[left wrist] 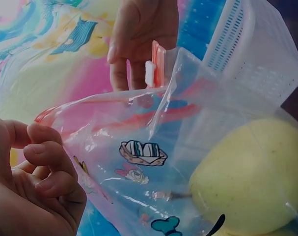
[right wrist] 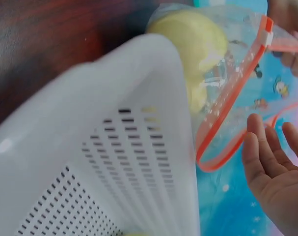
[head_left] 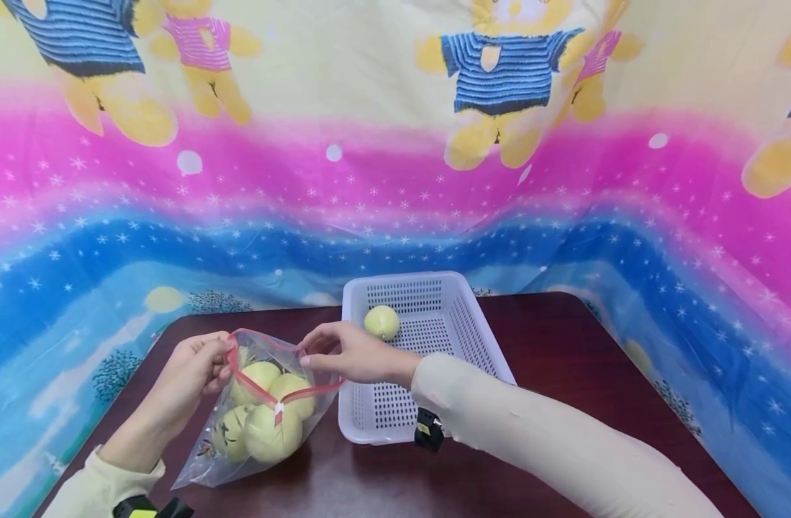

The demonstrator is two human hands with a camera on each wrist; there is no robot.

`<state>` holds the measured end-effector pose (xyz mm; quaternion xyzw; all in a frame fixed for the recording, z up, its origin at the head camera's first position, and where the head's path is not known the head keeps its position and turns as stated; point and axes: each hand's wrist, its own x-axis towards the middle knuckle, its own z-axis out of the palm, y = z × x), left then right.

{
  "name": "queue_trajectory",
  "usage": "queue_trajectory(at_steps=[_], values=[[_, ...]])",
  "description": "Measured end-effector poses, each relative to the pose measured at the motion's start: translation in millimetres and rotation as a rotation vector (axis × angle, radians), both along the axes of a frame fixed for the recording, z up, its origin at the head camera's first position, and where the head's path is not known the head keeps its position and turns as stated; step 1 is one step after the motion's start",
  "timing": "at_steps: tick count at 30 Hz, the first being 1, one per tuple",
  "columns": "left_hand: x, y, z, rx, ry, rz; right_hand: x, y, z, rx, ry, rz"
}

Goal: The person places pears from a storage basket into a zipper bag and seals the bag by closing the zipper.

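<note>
Here, the left hand (head_left: 191, 368) pinches the bag (head_left: 217, 469), right hand (head_left: 351, 352) loosely outstretched at its rim (head_left: 255, 388).

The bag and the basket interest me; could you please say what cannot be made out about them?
Head view: right sleeve covers the near right corner of the basket.
Head view: fruits in the bag overlap, so their count stays unsure.
Right wrist view: bottom edge crops the fruit in the basket.
Left wrist view: bottom edge crops the teal print.
</note>
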<state>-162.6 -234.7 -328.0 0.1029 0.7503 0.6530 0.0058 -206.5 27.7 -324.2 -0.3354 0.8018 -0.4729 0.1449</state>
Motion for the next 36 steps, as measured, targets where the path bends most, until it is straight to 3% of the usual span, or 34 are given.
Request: queue_trajectory(at_steps=[5,11,19,36], values=[[2.9,2.4,5.9,0.021,0.035,-0.017,-9.0,15,4.8,-0.017,0.041,-0.073],[3.9,-0.1,14.5,0.069,0.086,-0.057,-21.7,35,8.8,-0.048,-0.023,-0.188],[2.3,-6.0,21.0,0.141,0.022,-0.045,-35.3,53,5.6,-0.074,-0.055,-0.269],[0.0,-5.1,22.9,0.236,0.046,-0.062,-54.9,78,-2.3,0.037,-0.072,-0.317]])
